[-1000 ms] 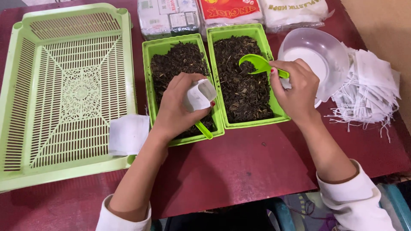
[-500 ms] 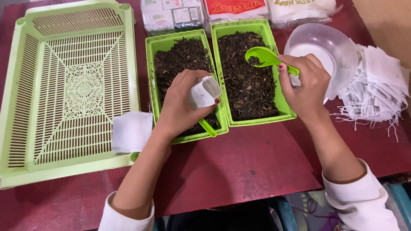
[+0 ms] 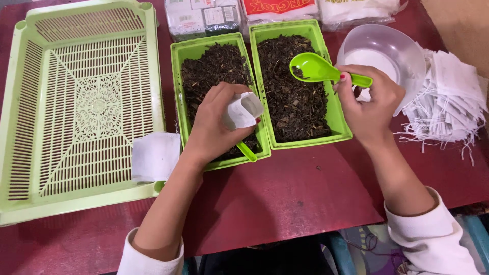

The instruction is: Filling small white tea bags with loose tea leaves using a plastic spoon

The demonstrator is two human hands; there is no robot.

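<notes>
My left hand (image 3: 214,125) holds a small white filter bag (image 3: 243,111) with its mouth held apart, over the left green tray (image 3: 178,97) of dark dried leaves. My right hand (image 3: 369,104) grips the handle of a green plastic spoon (image 3: 318,69), whose bowl hovers above the right green tray (image 3: 336,125) of dried leaves. The spoon bowl carries a few dark flecks. A second green spoon handle (image 3: 246,152) pokes out of the left tray under my left hand.
A big light-green slotted tray (image 3: 76,107) fills the left side, a flat white bag (image 3: 155,157) resting on its near rim. A clear plastic bowl (image 3: 392,48) and a pile of white string bags (image 3: 453,97) lie at the right. Sealed packets (image 3: 204,18) line the far edge.
My right hand has lifted the green spoon up and slightly back from the leaves. My left hand and the bag have stayed in the same place.
</notes>
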